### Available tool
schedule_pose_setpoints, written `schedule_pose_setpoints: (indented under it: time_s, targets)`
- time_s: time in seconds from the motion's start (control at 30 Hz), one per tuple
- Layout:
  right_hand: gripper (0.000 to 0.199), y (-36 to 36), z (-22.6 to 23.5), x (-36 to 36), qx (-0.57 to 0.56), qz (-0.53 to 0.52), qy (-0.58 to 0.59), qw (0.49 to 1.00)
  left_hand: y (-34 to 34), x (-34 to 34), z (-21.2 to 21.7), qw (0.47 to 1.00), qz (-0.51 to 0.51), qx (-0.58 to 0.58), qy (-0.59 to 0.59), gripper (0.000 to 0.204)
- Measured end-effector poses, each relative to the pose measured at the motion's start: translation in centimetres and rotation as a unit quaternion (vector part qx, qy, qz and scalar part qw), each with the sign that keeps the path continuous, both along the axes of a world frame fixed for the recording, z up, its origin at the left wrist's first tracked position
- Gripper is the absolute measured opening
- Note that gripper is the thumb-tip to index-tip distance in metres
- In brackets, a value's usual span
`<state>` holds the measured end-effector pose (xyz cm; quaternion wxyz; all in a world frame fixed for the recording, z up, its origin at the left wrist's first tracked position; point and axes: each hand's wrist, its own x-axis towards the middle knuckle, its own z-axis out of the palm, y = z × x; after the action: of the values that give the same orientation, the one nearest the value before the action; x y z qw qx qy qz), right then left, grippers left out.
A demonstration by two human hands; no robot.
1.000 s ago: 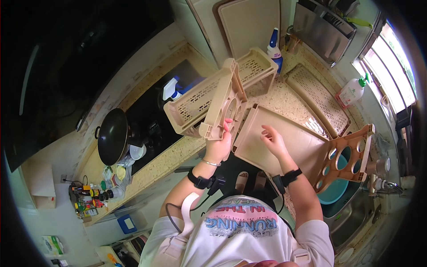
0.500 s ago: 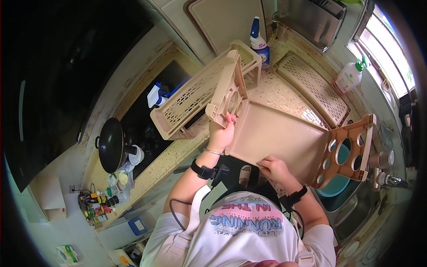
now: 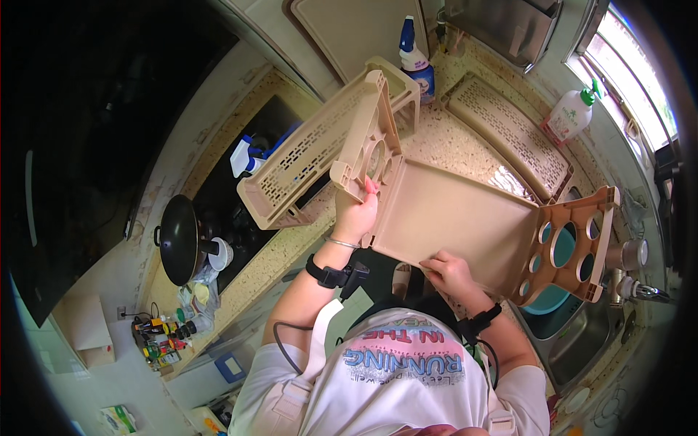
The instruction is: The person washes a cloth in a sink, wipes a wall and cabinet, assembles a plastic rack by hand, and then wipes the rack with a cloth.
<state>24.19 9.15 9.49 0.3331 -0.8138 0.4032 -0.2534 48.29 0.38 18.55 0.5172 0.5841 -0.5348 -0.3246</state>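
Left hand (image 3: 356, 214) grips the beige rack's end panel (image 3: 367, 156), right hand (image 3: 449, 272) pinches the flat tray's (image 3: 454, 218) near edge, slotted basket (image 3: 305, 156) just behind on the counter.

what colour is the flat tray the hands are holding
Beige tray, plain and unpatterned; it shows best in the head view.

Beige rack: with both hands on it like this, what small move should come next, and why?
Probably steady the flat tray and ease the left end panel upright. The left hand grips that holed panel at the tray's corner, the right hand holds the tray's near edge, and the right end panel already stands at the other end. The slotted shelf sits loose beside it.
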Motion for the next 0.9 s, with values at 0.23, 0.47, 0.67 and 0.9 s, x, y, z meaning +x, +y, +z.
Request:
schedule_pose_setpoints:
  time_s: [0.23, 0.47, 0.67, 0.9]
  targets:
    - [0.023, -0.3, 0.1, -0.1, -0.012, 0.01, -0.018, 1.0, -0.6, 0.0, -0.3, 1.0, 0.0, 0.018, -0.014, 0.008]
    - [0.023, -0.4, -0.2, -0.2, -0.015, 0.011, -0.018, 1.0, -0.1, 0.5, -0.1, 0.999, -0.048, 0.019, -0.014, 0.013]
    - [0.024, -0.5, -0.1, 0.0, -0.002, 0.007, -0.015, 1.0, 0.0, -1.4, -0.1, 0.998, -0.047, 0.05, -0.011, 0.013]
    - [0.023, -0.4, -0.4, 0.0, -0.009, 0.004, -0.021, 1.0, -0.4, 0.3, -1.4, 0.991, -0.078, 0.019, 0.103, 0.023]
